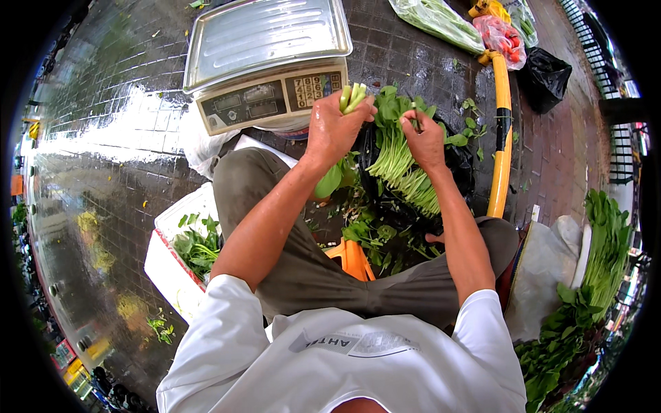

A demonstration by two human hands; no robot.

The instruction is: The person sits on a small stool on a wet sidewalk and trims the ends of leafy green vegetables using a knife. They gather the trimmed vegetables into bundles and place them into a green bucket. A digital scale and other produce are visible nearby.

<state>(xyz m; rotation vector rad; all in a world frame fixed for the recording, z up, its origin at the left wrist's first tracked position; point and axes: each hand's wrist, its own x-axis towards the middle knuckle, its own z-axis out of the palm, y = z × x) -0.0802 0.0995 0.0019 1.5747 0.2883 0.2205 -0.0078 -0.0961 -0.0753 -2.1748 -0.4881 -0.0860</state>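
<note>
My left hand [332,131] is closed around a few leafy greens, their pale cut stem ends [354,98] sticking up past the thumb. Broad green leaves [332,180] hang below that fist. Slightly to the right, my right hand [425,143] is pinched over the pile; a small thin thing shows at its fingertips, too small to name. Beneath it lies a thick heap of leafy greens [394,162] with long light stems, on black plastic. Loose leaves and trimmings [372,234] are scattered between my legs.
A digital scale [251,103] with a metal tray [268,34] stands ahead on wet paving. A yellow post [501,158] rises to the right, near bagged vegetables [441,24] and a black bag [544,79]. A white foam box [172,275] of greens sits left; more greens [599,255] lie right.
</note>
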